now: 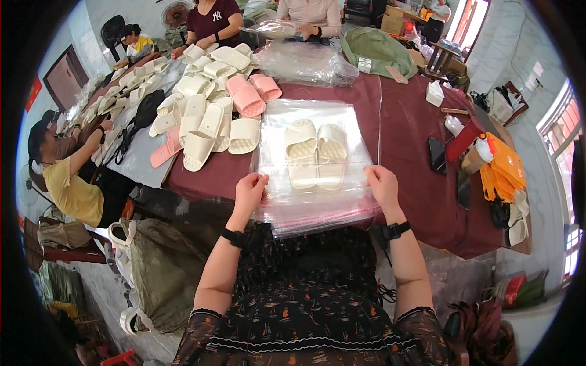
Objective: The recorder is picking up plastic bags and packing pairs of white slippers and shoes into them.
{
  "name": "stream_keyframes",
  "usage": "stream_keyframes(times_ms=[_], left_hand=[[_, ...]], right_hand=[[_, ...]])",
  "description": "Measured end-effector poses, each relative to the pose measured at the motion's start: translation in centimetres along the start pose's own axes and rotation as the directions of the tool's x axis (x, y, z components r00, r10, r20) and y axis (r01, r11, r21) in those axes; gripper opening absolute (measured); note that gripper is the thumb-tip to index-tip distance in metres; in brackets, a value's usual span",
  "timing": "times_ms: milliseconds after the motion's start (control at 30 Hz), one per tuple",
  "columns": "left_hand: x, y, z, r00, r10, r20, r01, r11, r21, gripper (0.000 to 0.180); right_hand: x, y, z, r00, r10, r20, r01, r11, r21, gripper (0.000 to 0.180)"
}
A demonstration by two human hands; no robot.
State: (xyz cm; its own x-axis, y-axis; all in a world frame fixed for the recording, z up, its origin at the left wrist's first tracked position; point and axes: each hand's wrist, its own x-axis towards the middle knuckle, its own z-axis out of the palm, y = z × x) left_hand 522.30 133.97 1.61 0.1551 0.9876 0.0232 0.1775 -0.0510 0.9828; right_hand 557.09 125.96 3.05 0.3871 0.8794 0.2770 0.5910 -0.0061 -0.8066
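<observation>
In front of me a pair of cream slide sandals (316, 149) lies side by side under clear plastic, on a stack of clear plastic bags (278, 122) at the table's near edge. My left hand (251, 189) pinches the left edge of the top plastic bag (287, 201). At its right edge my right hand (383, 184) grips the same bag, fingers closed. A fold of the plastic runs across the sandals between my hands. Pinkish-red strips show along the stack's near edge. Both my wrists wear dark bands.
Loose cream slides (201, 131) and pink slides (245, 96) are heaped left of the stack. Beyond lie clear plastic packs (305, 64) and a green sack (378, 52). Phones (437, 155), a cup (476, 157) and orange bags (503, 168) sit at right. Other people work around the table.
</observation>
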Motion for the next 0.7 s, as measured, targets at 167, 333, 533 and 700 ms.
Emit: stream_keyframes(times_ms=[167, 333, 533, 700], left_hand=[[0.1, 1.2, 0.5, 0.971, 0.066, -0.232, 0.024, 0.930, 0.366, 0.020], [-2.8, 5.7, 2.3, 0.641, 0.763, 0.080, -0.620, 0.453, 0.641, 0.022], [-0.7, 1.4, 5.1, 0.752, 0.527, 0.397, -0.596, 0.285, 0.751, 0.055], [-0.2, -0.1, 5.1, 0.810, 0.323, 0.489, -0.585, 0.395, 0.708, 0.058]], right_hand=[[0.6, 1.0, 1.2, 0.999, 0.048, -0.020, -0.051, 0.968, -0.244, 0.022], [0.6, 1.4, 1.7, 0.999, 0.040, -0.024, -0.045, 0.960, -0.275, 0.021], [0.2, 1.0, 1.4, 0.999, 0.038, -0.023, -0.043, 0.940, -0.338, 0.020], [-2.1, -4.8, 1.0, 0.967, -0.214, -0.139, 0.094, 0.806, -0.585, 0.034]])
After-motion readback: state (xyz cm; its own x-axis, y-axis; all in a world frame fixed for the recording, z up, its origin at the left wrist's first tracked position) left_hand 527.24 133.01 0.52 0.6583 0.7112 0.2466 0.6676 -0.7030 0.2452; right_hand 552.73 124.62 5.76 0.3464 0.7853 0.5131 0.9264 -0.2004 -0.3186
